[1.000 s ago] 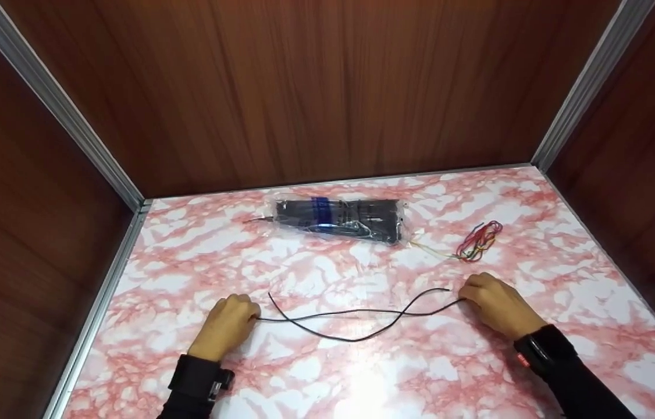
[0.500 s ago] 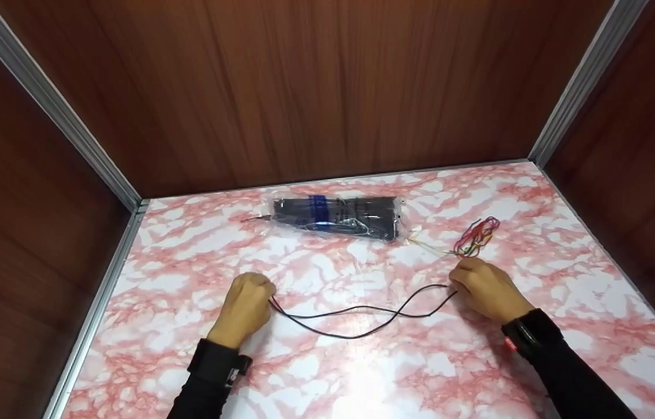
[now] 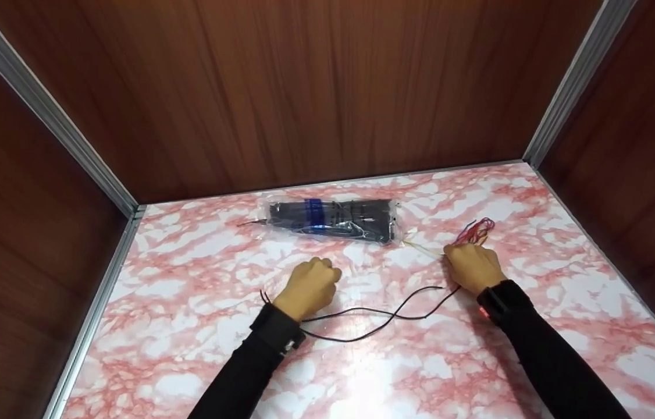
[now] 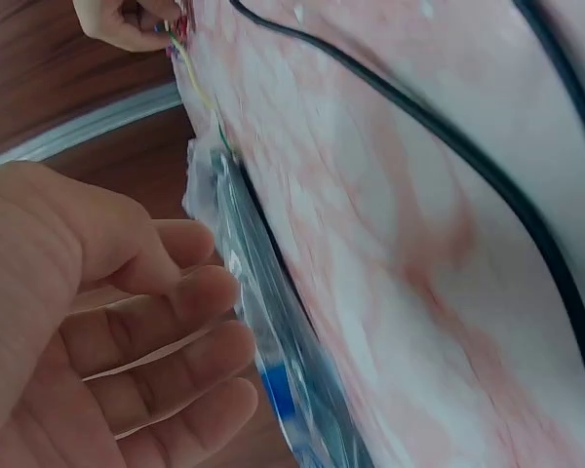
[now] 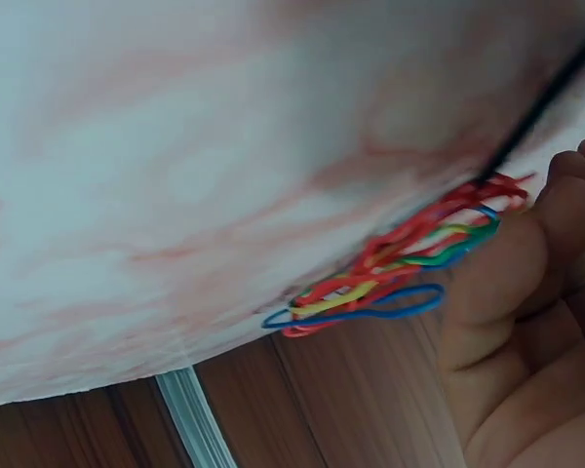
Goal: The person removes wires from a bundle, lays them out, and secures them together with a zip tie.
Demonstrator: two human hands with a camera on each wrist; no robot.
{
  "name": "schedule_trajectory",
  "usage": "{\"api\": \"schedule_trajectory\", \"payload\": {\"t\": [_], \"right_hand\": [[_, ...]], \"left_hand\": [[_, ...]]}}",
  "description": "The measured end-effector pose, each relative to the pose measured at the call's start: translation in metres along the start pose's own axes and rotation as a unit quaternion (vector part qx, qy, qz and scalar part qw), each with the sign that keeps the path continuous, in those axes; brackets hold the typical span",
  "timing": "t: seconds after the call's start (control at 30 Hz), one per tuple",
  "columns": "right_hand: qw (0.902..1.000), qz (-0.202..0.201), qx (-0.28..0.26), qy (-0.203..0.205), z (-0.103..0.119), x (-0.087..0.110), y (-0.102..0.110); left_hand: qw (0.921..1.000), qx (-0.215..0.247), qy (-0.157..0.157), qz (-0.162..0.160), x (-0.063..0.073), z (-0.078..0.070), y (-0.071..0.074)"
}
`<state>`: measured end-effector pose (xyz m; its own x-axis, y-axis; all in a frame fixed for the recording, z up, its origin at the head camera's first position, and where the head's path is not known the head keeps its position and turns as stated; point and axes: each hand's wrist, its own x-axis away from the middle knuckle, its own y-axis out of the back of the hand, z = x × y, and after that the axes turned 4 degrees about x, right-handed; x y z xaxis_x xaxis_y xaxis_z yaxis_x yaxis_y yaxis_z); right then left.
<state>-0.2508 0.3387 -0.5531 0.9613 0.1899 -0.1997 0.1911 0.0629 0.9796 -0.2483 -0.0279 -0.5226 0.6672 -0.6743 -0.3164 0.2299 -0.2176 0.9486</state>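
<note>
My left hand (image 3: 310, 288) hovers over the left part of two thin black cords (image 3: 356, 340), which cross each other on the table. Its fingers curl loosely in the left wrist view, with nothing between them. My right hand (image 3: 473, 267) is at a bundle of red, blue, green and yellow strands (image 5: 400, 258), partly covering it in the head view. Its thumb and fingertips lie close beside the bundle in the right wrist view; no strand shows between them. One cord's right end runs in beneath this hand; the other's end lies free to its left.
Toward the back lies a clear plastic bag (image 3: 333, 221) of long black strips with a blue band. A pale yellowish strand (image 3: 420, 247) links the bag's side to the bundle. Wood-look panels (image 3: 281, 87) with metal edging wall the marbled red-and-white table (image 3: 188, 361).
My left hand has left the cords' left ends and moved right and toward the bag. My right hand has moved off the cord's end, forward onto the coloured bundle.
</note>
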Motion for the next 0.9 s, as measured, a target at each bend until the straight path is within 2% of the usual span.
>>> {"api": "schedule_trajectory", "payload": {"t": [0.2, 0.3, 0.47, 0.57, 0.67, 0.8, 0.9], "right_hand": [[0.9997, -0.017, -0.017, 0.007, -0.007, 0.009, -0.004], [0.9986, -0.024, -0.039, 0.025, -0.003, 0.013, -0.003], [0.9954, -0.033, -0.058, 0.069, 0.016, 0.014, -0.001], [0.9917, -0.035, -0.070, 0.102, 0.028, 0.013, -0.002], [0.9858, -0.045, -0.079, 0.141, 0.036, 0.011, -0.003], [0.9765, -0.072, -0.088, 0.183, 0.038, 0.007, -0.003], [0.9719, -0.074, -0.100, 0.200, 0.038, 0.004, -0.003]], "left_hand": [[0.9993, 0.019, -0.002, 0.032, -0.022, -0.014, -0.013], [0.9993, 0.020, -0.014, 0.027, -0.037, -0.021, -0.018], [0.9985, 0.014, -0.052, 0.014, -0.061, -0.039, -0.026], [0.9973, 0.003, -0.065, 0.033, -0.066, -0.046, -0.030], [0.9973, 0.002, -0.057, 0.046, -0.065, -0.050, -0.035], [0.9985, 0.024, -0.032, 0.037, -0.068, -0.055, -0.037], [0.9986, 0.035, -0.027, 0.028, -0.074, -0.055, -0.036]]}}
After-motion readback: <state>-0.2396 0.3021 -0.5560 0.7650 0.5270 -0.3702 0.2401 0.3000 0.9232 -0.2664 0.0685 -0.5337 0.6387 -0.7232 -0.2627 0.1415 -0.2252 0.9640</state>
